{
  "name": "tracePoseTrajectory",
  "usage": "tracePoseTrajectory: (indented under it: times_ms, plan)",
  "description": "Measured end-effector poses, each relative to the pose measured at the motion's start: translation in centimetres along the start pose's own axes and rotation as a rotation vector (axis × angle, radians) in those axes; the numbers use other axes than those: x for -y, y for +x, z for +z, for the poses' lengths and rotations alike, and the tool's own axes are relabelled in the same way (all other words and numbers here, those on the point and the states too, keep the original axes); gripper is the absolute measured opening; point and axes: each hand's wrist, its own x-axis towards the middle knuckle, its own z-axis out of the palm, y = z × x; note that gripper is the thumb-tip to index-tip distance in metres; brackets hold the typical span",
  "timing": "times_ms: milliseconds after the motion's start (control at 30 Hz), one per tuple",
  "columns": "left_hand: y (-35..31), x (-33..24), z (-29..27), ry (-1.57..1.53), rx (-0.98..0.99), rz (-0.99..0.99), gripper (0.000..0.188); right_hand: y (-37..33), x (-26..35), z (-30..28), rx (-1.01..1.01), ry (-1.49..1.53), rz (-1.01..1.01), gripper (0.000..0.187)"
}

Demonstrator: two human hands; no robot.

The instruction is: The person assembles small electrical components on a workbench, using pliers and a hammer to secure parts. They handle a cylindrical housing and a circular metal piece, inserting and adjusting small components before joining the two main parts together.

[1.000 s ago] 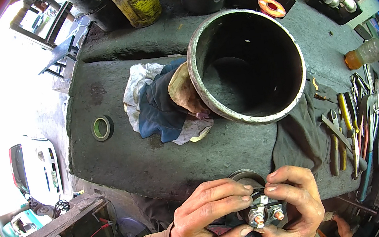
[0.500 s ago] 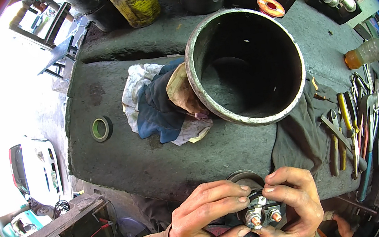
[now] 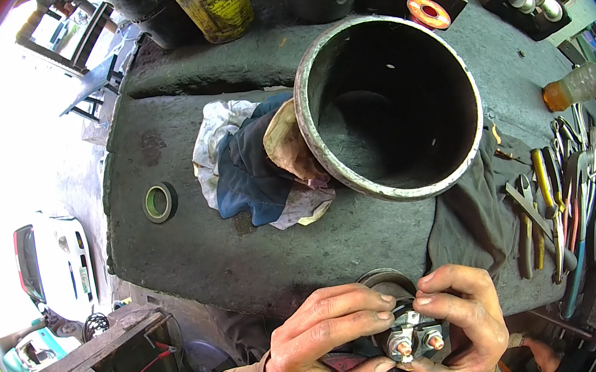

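Observation:
At the bench's near edge, a starter solenoid (image 3: 413, 320) with two copper stud terminals and nuts is held between my hands, its studs toward me. My left hand (image 3: 327, 342) grips it from the left, fingers bent over its top and thumb by the lower stud. My right hand (image 3: 471, 321) closes around the right side, with thumb and fingertips on the rim. Part of the solenoid's body is hidden by my fingers. Just behind it shows a round metal rim (image 3: 385, 276), mostly covered.
A large dark metal cylinder (image 3: 307, 120) stands on the bench (image 3: 248, 265), beside bunched rags (image 3: 250, 170). A tape roll (image 3: 157, 203) lies at left. Pliers (image 3: 544, 186) and other hand tools fill the right side, near a bottle (image 3: 579, 85). An orange spool (image 3: 429, 11) sits behind.
Almost nothing differs. The view has shifted very slightly, and both hands keep the same grip on the solenoid.

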Motion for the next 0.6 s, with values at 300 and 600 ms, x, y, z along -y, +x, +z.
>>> tracePoseTrajectory:
  times_ms: [300, 600]
  plan:
    - [0.0, 0.07, -0.21, 0.009, 0.008, -0.002, 0.05, 0.05, -0.15, 0.09, 0.012, -0.008, -0.01, 0.057]
    - [0.1, -0.03, -0.1, 0.017, 0.002, -0.013, 0.05, -0.04, -0.07, 0.24, -0.002, -0.003, 0.012, 0.057]
